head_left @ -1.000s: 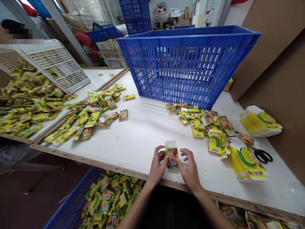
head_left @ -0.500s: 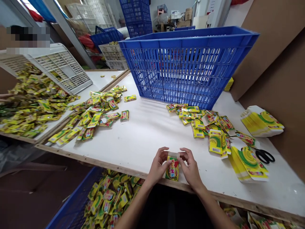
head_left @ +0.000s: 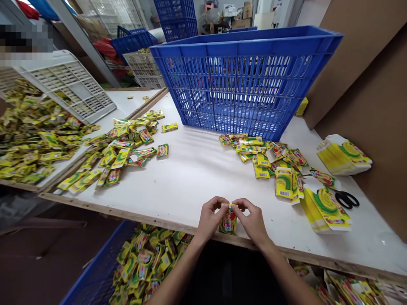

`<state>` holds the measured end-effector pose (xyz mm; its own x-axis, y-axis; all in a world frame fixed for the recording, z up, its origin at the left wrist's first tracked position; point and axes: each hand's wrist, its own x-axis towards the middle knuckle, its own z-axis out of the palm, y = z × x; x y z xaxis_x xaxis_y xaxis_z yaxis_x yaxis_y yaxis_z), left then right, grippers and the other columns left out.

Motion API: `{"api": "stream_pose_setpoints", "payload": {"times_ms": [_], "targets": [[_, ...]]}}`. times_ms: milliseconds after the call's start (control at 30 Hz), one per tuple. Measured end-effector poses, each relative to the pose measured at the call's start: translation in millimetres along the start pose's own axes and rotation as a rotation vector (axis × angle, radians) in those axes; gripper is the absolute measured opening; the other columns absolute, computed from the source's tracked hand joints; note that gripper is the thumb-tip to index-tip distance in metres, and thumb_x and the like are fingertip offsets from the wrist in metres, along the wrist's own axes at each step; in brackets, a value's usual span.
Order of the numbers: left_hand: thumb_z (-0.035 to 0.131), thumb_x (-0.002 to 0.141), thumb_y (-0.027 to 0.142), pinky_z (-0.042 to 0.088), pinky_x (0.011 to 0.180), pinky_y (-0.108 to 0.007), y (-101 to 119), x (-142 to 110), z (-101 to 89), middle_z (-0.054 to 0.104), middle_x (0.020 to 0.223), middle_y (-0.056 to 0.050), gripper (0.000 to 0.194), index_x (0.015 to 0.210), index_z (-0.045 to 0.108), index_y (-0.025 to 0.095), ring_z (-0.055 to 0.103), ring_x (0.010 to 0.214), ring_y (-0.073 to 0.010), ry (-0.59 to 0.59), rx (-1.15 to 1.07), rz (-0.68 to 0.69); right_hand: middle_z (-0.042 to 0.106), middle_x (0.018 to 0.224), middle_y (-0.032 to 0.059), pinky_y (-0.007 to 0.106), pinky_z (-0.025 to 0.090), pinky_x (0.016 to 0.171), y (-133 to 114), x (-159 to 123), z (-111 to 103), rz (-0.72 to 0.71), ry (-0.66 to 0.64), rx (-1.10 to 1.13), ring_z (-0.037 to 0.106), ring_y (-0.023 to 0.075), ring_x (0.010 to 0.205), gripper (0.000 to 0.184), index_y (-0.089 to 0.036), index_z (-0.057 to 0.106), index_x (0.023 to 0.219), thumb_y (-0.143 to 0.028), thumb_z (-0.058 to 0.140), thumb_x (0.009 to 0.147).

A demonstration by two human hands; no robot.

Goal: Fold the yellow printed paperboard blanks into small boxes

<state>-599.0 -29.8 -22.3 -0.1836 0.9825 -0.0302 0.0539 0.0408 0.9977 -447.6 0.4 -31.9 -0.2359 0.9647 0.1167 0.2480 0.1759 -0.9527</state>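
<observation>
A small yellow and green printed carton [head_left: 228, 222] rests at the table's front edge, its lower end toward me. My left hand [head_left: 211, 217] grips its upper left corner, thumb on the front face and fingers behind. On the other side my right hand [head_left: 249, 218] pinches the upper right corner the same way. Both thumbs press near the top edge, where the flap now lies folded down. To the right is a heap of similar cartons [head_left: 284, 182], and flat stacked cartons [head_left: 327, 207] stand beside black-handled scissors [head_left: 347, 199].
A large blue crate [head_left: 244, 84] stands at the back of the table. Yellow packets [head_left: 121, 148] spread over the left side, near a tilted white crate [head_left: 73, 87]. Below the wooden edge, a blue bin [head_left: 98, 267] holds many packets. Another stack of flat cartons [head_left: 345, 154] lies far right.
The carton's top flap, standing up before, is folded down. My hands have drawn closer together at its top edge. The whole view has shifted slightly.
</observation>
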Motion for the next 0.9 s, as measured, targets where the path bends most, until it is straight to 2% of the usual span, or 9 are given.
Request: {"api": "stream_pose_setpoints", "payload": {"times_ms": [167,367,467,533,567,633,700,800,900], "targets": [[0.067,0.080,0.033,0.051,0.074,-0.029,-4,-2,-1.7,0.070,0.082,-0.006,0.018,0.083,0.071,0.016,0.064,0.079,-0.0190,-0.023,-0.003,0.009,0.070,0.079,0.0023,0.029,0.047,0.068,1,-5,0,-0.026,-0.024,0.017,0.062,0.0180,0.076,0.020,-0.020,0.067,0.082,-0.036,0.057,0.088],[0.064,0.082,0.031,0.052,0.078,-0.031,-2,-11,-10.2,0.072,0.089,-0.007,0.018,0.089,0.073,0.017,0.066,0.086,-0.0212,-0.068,0.085,0.065,0.068,0.098,0.0066,0.032,0.049,0.072,13,-10,-7,-0.167,-0.029,-0.077,0.062,0.0217,0.093,0.020,-0.023,0.068,0.097,-0.036,0.054,0.091],[0.058,0.086,0.033,0.051,0.079,-0.031,9,-24,-47.5,0.070,0.090,-0.006,0.021,0.090,0.071,0.018,0.065,0.085,-0.0205,0.064,0.236,0.111,0.063,0.110,0.0113,0.040,0.048,0.083,27,5,-42,-0.186,0.250,-0.319,0.057,0.0264,0.103,0.029,-0.020,0.061,0.109,-0.040,0.055,0.089],[0.055,0.088,0.036,0.050,0.080,-0.031,21,-37,-88.2,0.070,0.091,-0.006,0.023,0.091,0.069,0.018,0.065,0.087,-0.0211,0.130,0.363,0.097,0.059,0.116,0.0163,0.047,0.042,0.091,37,17,-72,-0.153,0.490,-0.577,0.052,0.0313,0.111,0.034,-0.016,0.059,0.111,-0.042,0.053,0.089],[0.056,0.087,0.037,0.050,0.084,-0.032,26,-44,-109.8,0.069,0.094,-0.006,0.023,0.092,0.069,0.019,0.064,0.092,-0.0222,0.137,0.448,0.097,0.058,0.118,0.0187,0.049,0.039,0.093,42,23,-85,-0.115,0.544,-0.714,0.050,0.0336,0.113,0.037,-0.015,0.058,0.113,-0.042,0.052,0.089],[0.060,0.083,0.040,0.044,0.095,-0.035,37,-57,-146.6,0.067,0.107,-0.006,0.025,0.096,0.069,0.021,0.061,0.104,-0.0247,0.221,0.623,0.118,0.059,0.114,0.0223,0.050,0.038,0.089,48,33,-101,0.012,0.516,-0.962,0.050,0.0376,0.110,0.044,-0.011,0.055,0.117,-0.043,0.054,0.088],[0.060,0.082,0.042,0.041,0.100,-0.037,44,-66,-166.0,0.065,0.112,-0.006,0.027,0.098,0.068,0.022,0.058,0.109,-0.0258,0.287,0.716,0.121,0.060,0.107,0.0249,0.049,0.039,0.084,50,42,-103,0.118,0.421,-1.137,0.052,0.0398,0.104,0.050,-0.007,0.053,0.120,-0.042,0.059,0.085],[0.058,0.084,0.042,0.045,0.096,-0.038,46,-64,-155.1,0.067,0.104,-0.006,0.028,0.100,0.066,0.021,0.062,0.102,-0.0251,0.277,0.690,0.103,0.060,0.106,0.0272,0.046,0.041,0.081,48,51,-95,0.190,0.354,-1.215,0.054,0.0405,0.102,0.049,-0.004,0.051,0.119,-0.033,0.063,0.082],[0.057,0.086,0.039,0.049,0.091,-0.038,36,-49,-110.3,0.068,0.100,-0.007,0.026,0.101,0.064,0.019,0.064,0.096,-0.0237,0.144,0.550,0.073,0.061,0.106,0.0256,0.045,0.043,0.083,44,47,-91,0.199,0.386,-1.054,0.057,0.0379,0.102,0.043,-0.004,0.049,0.120,-0.022,0.057,0.082]]}}
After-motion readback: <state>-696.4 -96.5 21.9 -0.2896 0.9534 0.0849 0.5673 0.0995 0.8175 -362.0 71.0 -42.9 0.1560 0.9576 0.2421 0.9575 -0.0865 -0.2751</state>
